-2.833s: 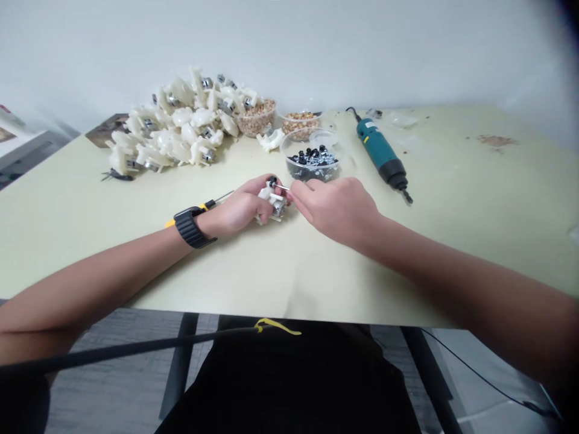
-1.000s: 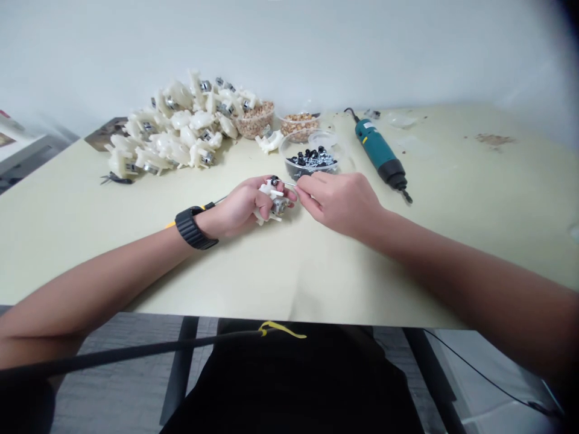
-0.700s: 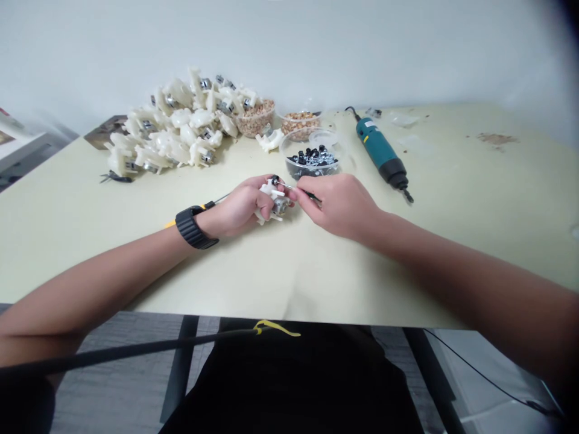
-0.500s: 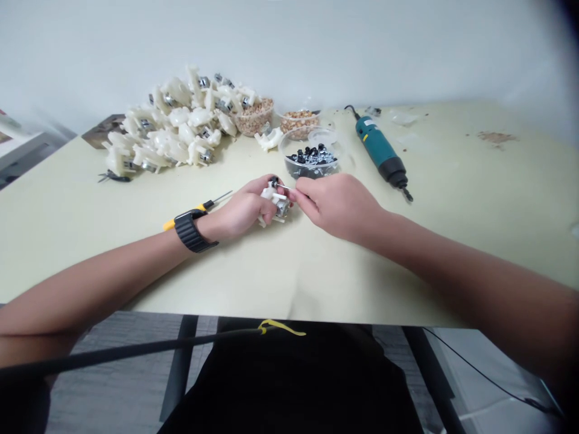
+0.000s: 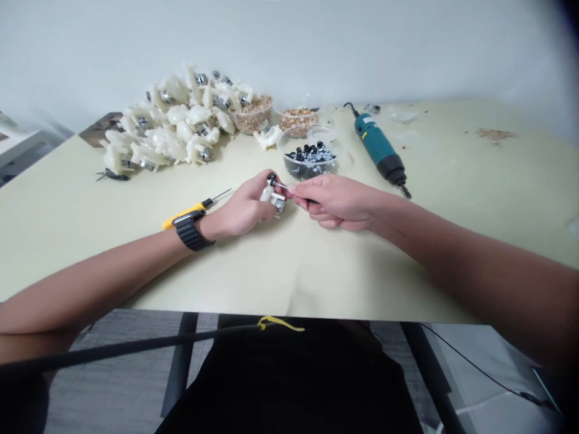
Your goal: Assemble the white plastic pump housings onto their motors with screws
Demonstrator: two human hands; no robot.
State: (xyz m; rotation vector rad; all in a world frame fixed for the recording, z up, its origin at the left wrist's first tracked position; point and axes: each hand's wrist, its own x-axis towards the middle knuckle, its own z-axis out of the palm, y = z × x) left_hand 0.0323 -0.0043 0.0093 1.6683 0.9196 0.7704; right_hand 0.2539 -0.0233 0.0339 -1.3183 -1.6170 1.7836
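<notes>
My left hand is closed around a white plastic part with a silver motor, held just over the table. A small black piece sits at its upper end, by my fingertips. My right hand grips a screwdriver whose thin metal shaft points left and reaches the black piece. Most of its dark handle is hidden in my fingers. Whether the tip sits in a screw is too small to tell. Beyond my hands stands a clear bowl of black pieces and silver screws.
A heap of white motor parts fills the back left, beside two tubs of small brown pieces. One white part lies apart. A green electric screwdriver lies back right. A yellow screwdriver lies by my left wrist.
My right hand has rolled over, so its curled lower fingers and some of the dark handle now show. The white part stays in my left hand, nearly where it was.
</notes>
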